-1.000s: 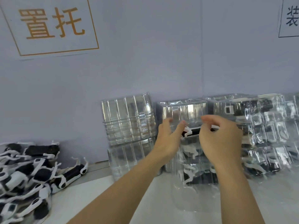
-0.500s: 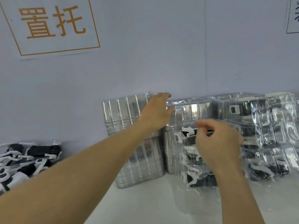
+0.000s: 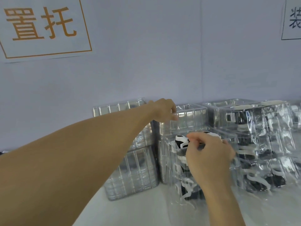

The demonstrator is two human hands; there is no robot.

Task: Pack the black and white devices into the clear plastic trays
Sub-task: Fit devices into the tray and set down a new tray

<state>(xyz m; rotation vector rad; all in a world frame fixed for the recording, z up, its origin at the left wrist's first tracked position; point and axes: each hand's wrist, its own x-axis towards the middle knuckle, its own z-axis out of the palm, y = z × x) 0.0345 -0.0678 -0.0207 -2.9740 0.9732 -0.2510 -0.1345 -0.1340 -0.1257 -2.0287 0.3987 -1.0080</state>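
Note:
My left hand [image 3: 164,110] reaches far back and grips the top rim of an upright stack of empty clear plastic trays [image 3: 190,117]. My right hand [image 3: 210,155] is nearer and pinches a black and white device [image 3: 180,141] at the top of a clear tray [image 3: 172,162] that stands on edge with several devices in its pockets. Part of that tray is hidden behind my right hand.
More empty clear trays [image 3: 132,170] stand at the left under my left forearm. Filled trays [image 3: 268,144] with black and white devices stand at the right. All lean against a pale wall with a printed sign [image 3: 42,26]. The white tabletop [image 3: 130,212] lies in front.
My left hand left the device and moved up and back to the rim of the empty tray stack. My right hand stayed on the device. The loose device pile at left slid out of view.

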